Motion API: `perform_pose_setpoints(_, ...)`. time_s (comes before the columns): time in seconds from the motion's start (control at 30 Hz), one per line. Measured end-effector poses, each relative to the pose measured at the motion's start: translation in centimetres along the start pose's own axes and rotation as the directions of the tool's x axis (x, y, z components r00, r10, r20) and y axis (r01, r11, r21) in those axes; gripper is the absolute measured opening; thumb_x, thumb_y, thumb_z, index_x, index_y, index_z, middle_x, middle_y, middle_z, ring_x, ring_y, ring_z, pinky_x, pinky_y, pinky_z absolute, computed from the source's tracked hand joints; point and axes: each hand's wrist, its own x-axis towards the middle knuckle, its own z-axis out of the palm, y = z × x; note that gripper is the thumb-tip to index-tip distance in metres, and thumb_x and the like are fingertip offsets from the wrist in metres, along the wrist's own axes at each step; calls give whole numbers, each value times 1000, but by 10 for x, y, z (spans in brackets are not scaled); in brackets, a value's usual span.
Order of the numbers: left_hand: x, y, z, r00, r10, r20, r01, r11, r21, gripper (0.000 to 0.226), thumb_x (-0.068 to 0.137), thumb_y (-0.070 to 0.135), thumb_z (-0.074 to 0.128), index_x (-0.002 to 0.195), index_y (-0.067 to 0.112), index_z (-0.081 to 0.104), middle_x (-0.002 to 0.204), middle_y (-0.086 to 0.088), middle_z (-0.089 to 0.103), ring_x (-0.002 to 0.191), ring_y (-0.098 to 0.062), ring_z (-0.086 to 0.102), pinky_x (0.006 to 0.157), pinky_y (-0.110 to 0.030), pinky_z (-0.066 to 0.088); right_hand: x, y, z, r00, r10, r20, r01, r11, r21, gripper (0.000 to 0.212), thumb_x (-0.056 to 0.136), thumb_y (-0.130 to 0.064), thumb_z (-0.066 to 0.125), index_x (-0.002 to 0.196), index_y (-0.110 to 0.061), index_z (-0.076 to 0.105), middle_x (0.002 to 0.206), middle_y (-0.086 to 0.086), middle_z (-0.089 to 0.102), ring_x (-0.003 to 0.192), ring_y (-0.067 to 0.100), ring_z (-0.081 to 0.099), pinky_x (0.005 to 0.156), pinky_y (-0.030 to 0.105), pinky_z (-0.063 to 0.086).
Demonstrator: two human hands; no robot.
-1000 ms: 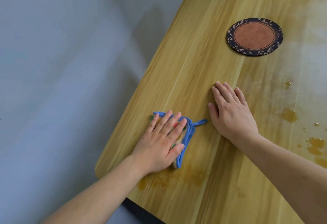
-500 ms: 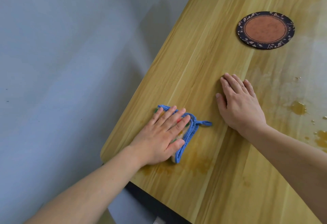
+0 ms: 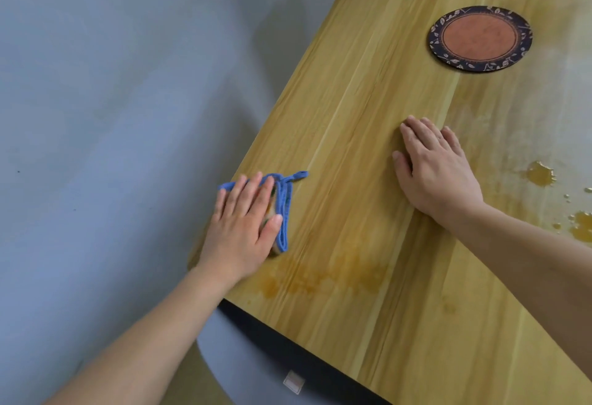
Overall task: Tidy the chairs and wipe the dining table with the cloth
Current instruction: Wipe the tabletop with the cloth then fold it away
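Note:
The wooden dining table [image 3: 352, 116] fills the right of the view. A folded cloth with blue edging [image 3: 283, 212] lies near the table's left edge. My left hand [image 3: 243, 228] presses flat on it with straight fingers. My right hand [image 3: 435, 171] rests flat on the bare wood to the right, fingers straight, apart from the cloth. A smeared brownish stain [image 3: 323, 276] runs just below the cloth. More amber spill spots [image 3: 541, 174] sit at the right side.
A round dark coaster with an orange centre [image 3: 480, 38] lies at the far right of the table. A grey chair back [image 3: 256, 369] shows under the table's near edge. Grey floor [image 3: 112, 116] spreads to the left.
My left hand has slid the cloth leftward to the table's left edge, off the smeared stain. My right hand stays flat on the wood.

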Motion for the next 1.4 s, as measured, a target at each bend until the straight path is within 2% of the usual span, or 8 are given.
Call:
perform_pose_setpoints(0.3, 12, 24, 2, 843, -533, -78, 523, 844, -120, 63, 99, 49, 13, 155, 20, 7, 163, -3, 7, 149, -26, 7, 120, -50, 5, 1, 1, -3, 1000, -1, -15, 1, 1000, 9, 58, 101, -42, 23, 150, -12, 27, 159, 2, 21, 148, 16, 9, 121, 40, 6)
perform_pose_setpoints(0.43, -13, 64, 7, 724, -689, 4, 676, 709, -199, 66, 99, 47, 13, 155, 17, -2, 163, -4, -4, 149, -27, -7, 119, -51, -5, 0, -1, -1, 1000, -3, 0, 3, 1000, 14, 58, 101, -43, 22, 151, -12, 27, 159, 2, 20, 148, 15, 8, 121, 40, 6)
perform_pose_setpoints(0.57, -38, 62, 9, 767, -638, 73, 639, 747, -184, 67, 98, 50, 10, 155, 18, -6, 163, -1, -9, 148, -24, -11, 119, -49, -6, -2, -1, -3, 1000, -3, 8, 3, 1000, 6, 59, 101, -43, 21, 151, -12, 26, 159, 1, 19, 148, 14, 7, 121, 39, 4)
perform_pose_setpoints(0.67, -43, 26, 2, 828, -560, -30, 560, 828, 1, 77, 92, 55, 5, 154, 10, 15, 160, -10, 16, 144, -33, 18, 118, -53, 9, -1, -2, -5, 1000, -6, 5, 6, 1000, 9, 59, 101, -43, 21, 151, -12, 27, 159, 1, 20, 148, 14, 8, 121, 39, 4)
perform_pose_setpoints(0.77, -39, 8, 0, 890, -452, -53, 454, 890, 35, 81, 90, 56, 18, 143, -4, 34, 146, -20, 36, 127, -39, 36, 111, -53, 29, 1, -2, -5, 1000, -9, -3, 9, 1000, 10, 59, 101, -44, 21, 151, -12, 27, 159, 1, 20, 148, 14, 8, 121, 39, 4)
perform_pose_setpoints(0.93, -34, 4, 4, 887, -456, -73, 447, 888, -111, 76, 93, 54, 32, 146, -1, 28, 154, -14, 23, 140, -33, 20, 117, -47, 18, -2, 1, -2, 1000, -11, -10, 11, 1000, 13, 58, 101, -43, 22, 150, -12, 28, 159, 1, 21, 148, 15, 9, 121, 40, 5)
perform_pose_setpoints(1.07, -34, 5, 5, 883, -466, -62, 460, 883, -93, 66, 101, 47, 17, 155, 13, 3, 163, -3, 0, 149, -21, -2, 121, -42, -1, 0, -2, -2, 999, -20, -24, 21, 1000, 15, 59, 101, -43, 22, 150, -11, 29, 158, 2, 22, 148, 16, 10, 121, 40, 5)
perform_pose_setpoints(1.4, -43, 66, 18, 765, -641, -61, 638, 767, -72, 69, 99, 51, 12, 155, 16, -5, 163, -2, -6, 149, -22, -9, 120, -47, -4, -3, 0, -1, 1000, -23, 4, 23, 999, 33, 61, 99, -43, 19, 151, -10, 24, 160, 5, 17, 148, 19, 6, 121, 42, 4)
